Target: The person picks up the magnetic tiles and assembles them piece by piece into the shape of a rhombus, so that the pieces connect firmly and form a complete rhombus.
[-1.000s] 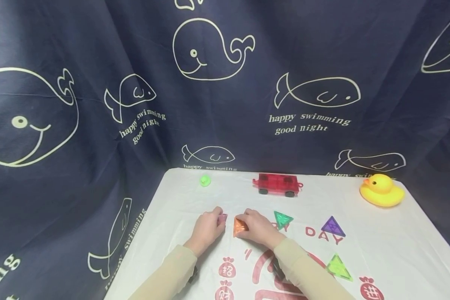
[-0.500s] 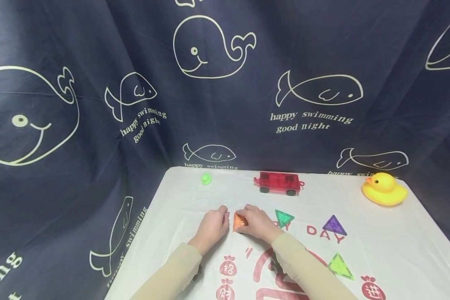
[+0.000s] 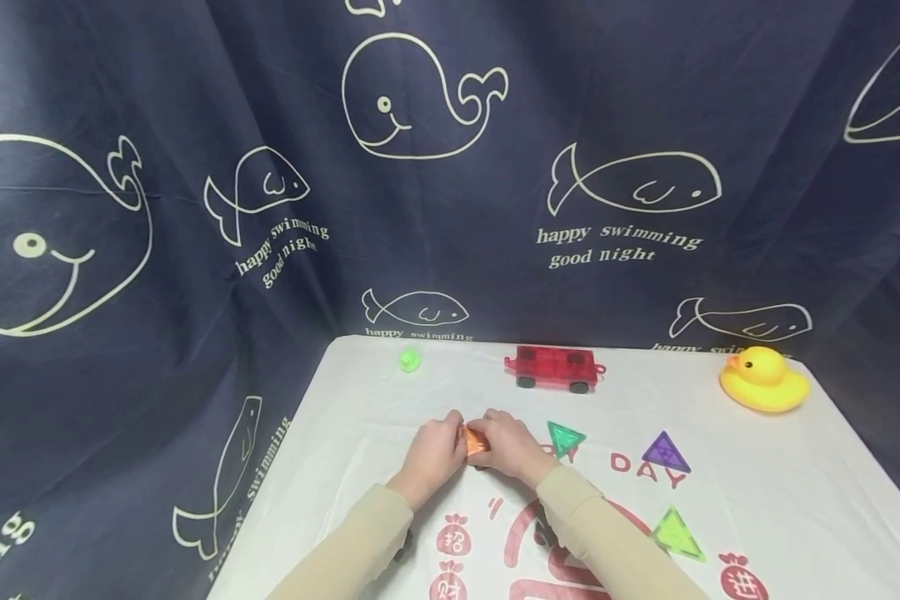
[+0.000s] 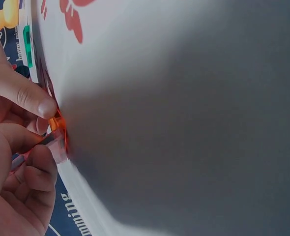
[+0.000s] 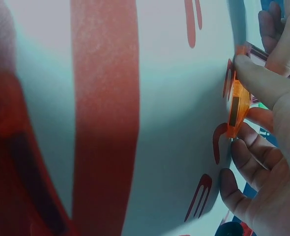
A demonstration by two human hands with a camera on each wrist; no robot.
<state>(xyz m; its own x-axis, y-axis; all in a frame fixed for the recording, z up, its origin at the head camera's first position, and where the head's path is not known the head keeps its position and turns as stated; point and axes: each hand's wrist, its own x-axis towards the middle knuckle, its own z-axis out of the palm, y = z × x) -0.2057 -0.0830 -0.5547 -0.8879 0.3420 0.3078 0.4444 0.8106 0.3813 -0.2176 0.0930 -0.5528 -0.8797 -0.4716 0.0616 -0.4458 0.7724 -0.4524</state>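
Observation:
Over the white tabletop, the left hand (image 3: 431, 455) and right hand (image 3: 512, 447) are close together. Between right thumb and fingers is an orange see-through magnetic tile (image 5: 240, 105), its edge at the table surface in the right wrist view. The left hand pinches a pale pink see-through magnetic tile (image 4: 59, 151), mostly hidden by fingers in the head view. In the left wrist view the pink tile's edge meets the orange tile (image 4: 56, 123) at an angle. Right of the hands lies a green triangular magnetic tile (image 3: 566, 438).
Farther right lie a purple triangle tile (image 3: 667, 452) and a yellow-green one (image 3: 677, 533). Along the back stand a small green duck (image 3: 409, 360), a red wheeled toy wagon (image 3: 554, 368) and a big yellow duck (image 3: 764, 381). A dark blue printed curtain (image 3: 450, 200) hangs behind the table.
The left hand has moved right with the pink tile, up to the orange tile. The right hand stays nearly in place, still holding the orange tile.

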